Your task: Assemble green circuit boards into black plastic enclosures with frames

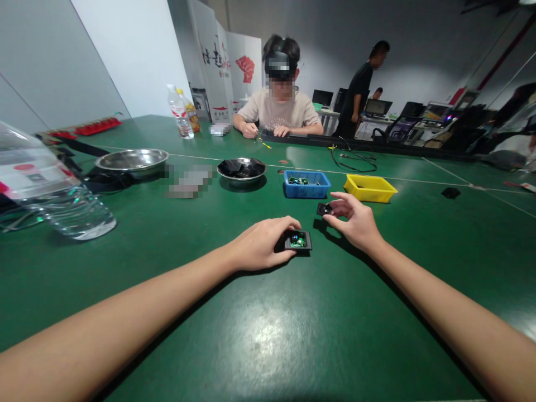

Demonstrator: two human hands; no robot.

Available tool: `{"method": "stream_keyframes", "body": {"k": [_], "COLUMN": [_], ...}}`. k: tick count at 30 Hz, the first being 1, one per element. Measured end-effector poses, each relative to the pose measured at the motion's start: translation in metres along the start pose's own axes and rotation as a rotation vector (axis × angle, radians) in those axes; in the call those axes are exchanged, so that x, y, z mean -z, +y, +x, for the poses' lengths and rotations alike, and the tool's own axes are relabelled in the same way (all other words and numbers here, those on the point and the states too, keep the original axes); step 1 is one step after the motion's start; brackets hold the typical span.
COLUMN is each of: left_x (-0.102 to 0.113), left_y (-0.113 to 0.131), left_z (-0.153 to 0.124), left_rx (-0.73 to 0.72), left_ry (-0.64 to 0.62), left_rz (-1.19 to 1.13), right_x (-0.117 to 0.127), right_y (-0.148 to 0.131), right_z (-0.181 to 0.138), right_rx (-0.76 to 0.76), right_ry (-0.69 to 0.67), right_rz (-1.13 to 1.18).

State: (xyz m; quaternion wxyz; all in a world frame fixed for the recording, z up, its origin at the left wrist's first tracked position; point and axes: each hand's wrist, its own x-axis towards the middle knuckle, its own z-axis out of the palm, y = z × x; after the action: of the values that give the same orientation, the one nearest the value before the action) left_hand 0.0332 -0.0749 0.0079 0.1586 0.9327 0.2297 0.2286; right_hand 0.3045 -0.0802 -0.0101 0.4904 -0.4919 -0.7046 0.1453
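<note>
My left hand point(262, 244) is closed on a small black case point(298, 241) that lies on the green table point(268, 329); a green circuit board shows inside it. Just to the right, my right hand point(354, 220) pinches a small black part point(324, 209) a little above the table, between thumb and fingers. The two hands are close together near the table's middle.
Behind the hands stand a blue bin point(306, 185) with circuit boards, a yellow bin point(370, 188), a metal bowl of black parts point(242, 168) and an empty metal bowl point(132, 161). A water bottle point(46, 190) lies at left. A person point(280, 106) sits across the table.
</note>
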Motion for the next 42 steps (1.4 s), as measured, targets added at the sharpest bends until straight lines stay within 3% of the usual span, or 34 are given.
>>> {"method": "stream_keyframes", "body": {"k": [6,12,16,20,23,26,29,33,36,42], "left_x": [0.002,0.001,-0.002,-0.003,-0.003,-0.002,0.0,0.003,0.005,0.006], "left_y": [0.001,0.013,0.02,0.024,0.024,0.019,0.012,0.007,0.008,0.009], "left_z": [-0.001,0.002,0.003,0.003,0.003,0.003,0.001,0.0,0.0,0.0], "left_rx": [0.02,0.086,0.169,0.238,0.251,0.209,0.074,-0.126,-0.193,-0.24], "left_ry": [0.019,0.249,0.297,0.291,0.332,0.391,0.419,0.35,0.312,0.328], "left_rz": [0.033,-0.097,-0.202,-0.311,-0.335,-0.215,-0.009,0.255,0.381,0.35], "right_x": [-0.003,-0.009,-0.013,-0.016,-0.019,-0.022,-0.024,-0.027,-0.028,-0.027], "right_y": [-0.011,-0.039,-0.057,-0.062,-0.06,-0.058,-0.06,-0.064,-0.066,-0.068], "right_z": [-0.006,-0.018,-0.025,-0.027,-0.028,-0.029,-0.03,-0.032,-0.033,-0.033], "right_rx": [0.078,0.255,0.325,0.299,0.176,0.007,-0.082,-0.106,-0.088,-0.104], "right_ry": [-0.005,-0.044,-0.085,-0.099,-0.093,-0.102,-0.121,-0.143,-0.152,-0.141], "right_rz": [0.01,0.002,-0.082,-0.063,0.073,0.252,0.361,0.364,0.323,0.372]}}
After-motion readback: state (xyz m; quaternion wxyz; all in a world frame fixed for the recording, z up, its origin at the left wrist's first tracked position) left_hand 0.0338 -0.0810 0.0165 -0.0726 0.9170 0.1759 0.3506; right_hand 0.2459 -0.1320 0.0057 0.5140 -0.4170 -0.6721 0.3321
